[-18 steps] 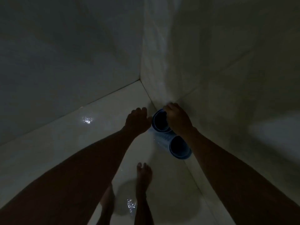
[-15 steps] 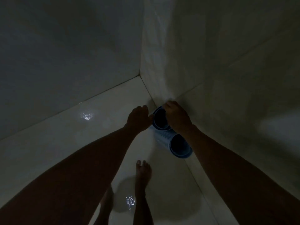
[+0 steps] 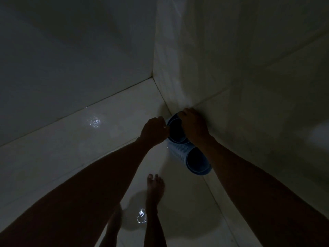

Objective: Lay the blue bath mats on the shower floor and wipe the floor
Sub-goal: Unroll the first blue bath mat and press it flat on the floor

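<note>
Left hand [image 3: 154, 131] and right hand [image 3: 194, 124] — each grip closed on the top rim of one rolled blue bath mat [image 3: 175, 129], from opposite sides. Second rolled mat [image 3: 196, 162] just beside it, nearer the camera. Both stand against the right wall [image 3: 249, 86] in the corner. Shower floor [image 3: 71, 148] wet — glints visible. Bare foot [image 3: 154, 188] below.
</note>
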